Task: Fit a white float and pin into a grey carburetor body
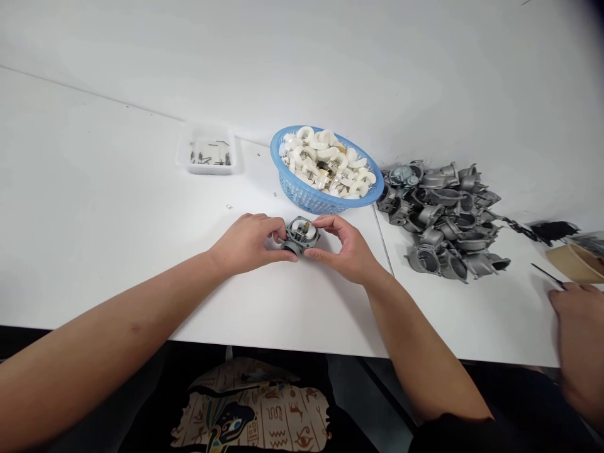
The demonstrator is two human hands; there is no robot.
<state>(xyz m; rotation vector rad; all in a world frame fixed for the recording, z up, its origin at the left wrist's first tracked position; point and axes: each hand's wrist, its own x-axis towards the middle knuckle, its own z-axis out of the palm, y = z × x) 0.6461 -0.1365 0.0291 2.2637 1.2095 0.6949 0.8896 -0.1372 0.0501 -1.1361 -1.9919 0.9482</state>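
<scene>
A grey metal housing (302,234) with a white curved part inside its open top is held between both hands near the front middle of the white table. Fingers and thumb of my left hand (252,244) close on its left side. On its right side, my right hand (343,246) grips the rim with thumb and fingertips. Just behind the hands stands a blue basket (314,202) heaped with white curved parts (325,154) that carry small metal pieces.
A clear plastic tray (207,168) with small metal pins stands back left. Several grey metal housings (441,214) are piled at the right. Beyond them are another person's hand (578,308) with a thin dark tool and a tan container (573,263). Tiny metal bits lie near the basket.
</scene>
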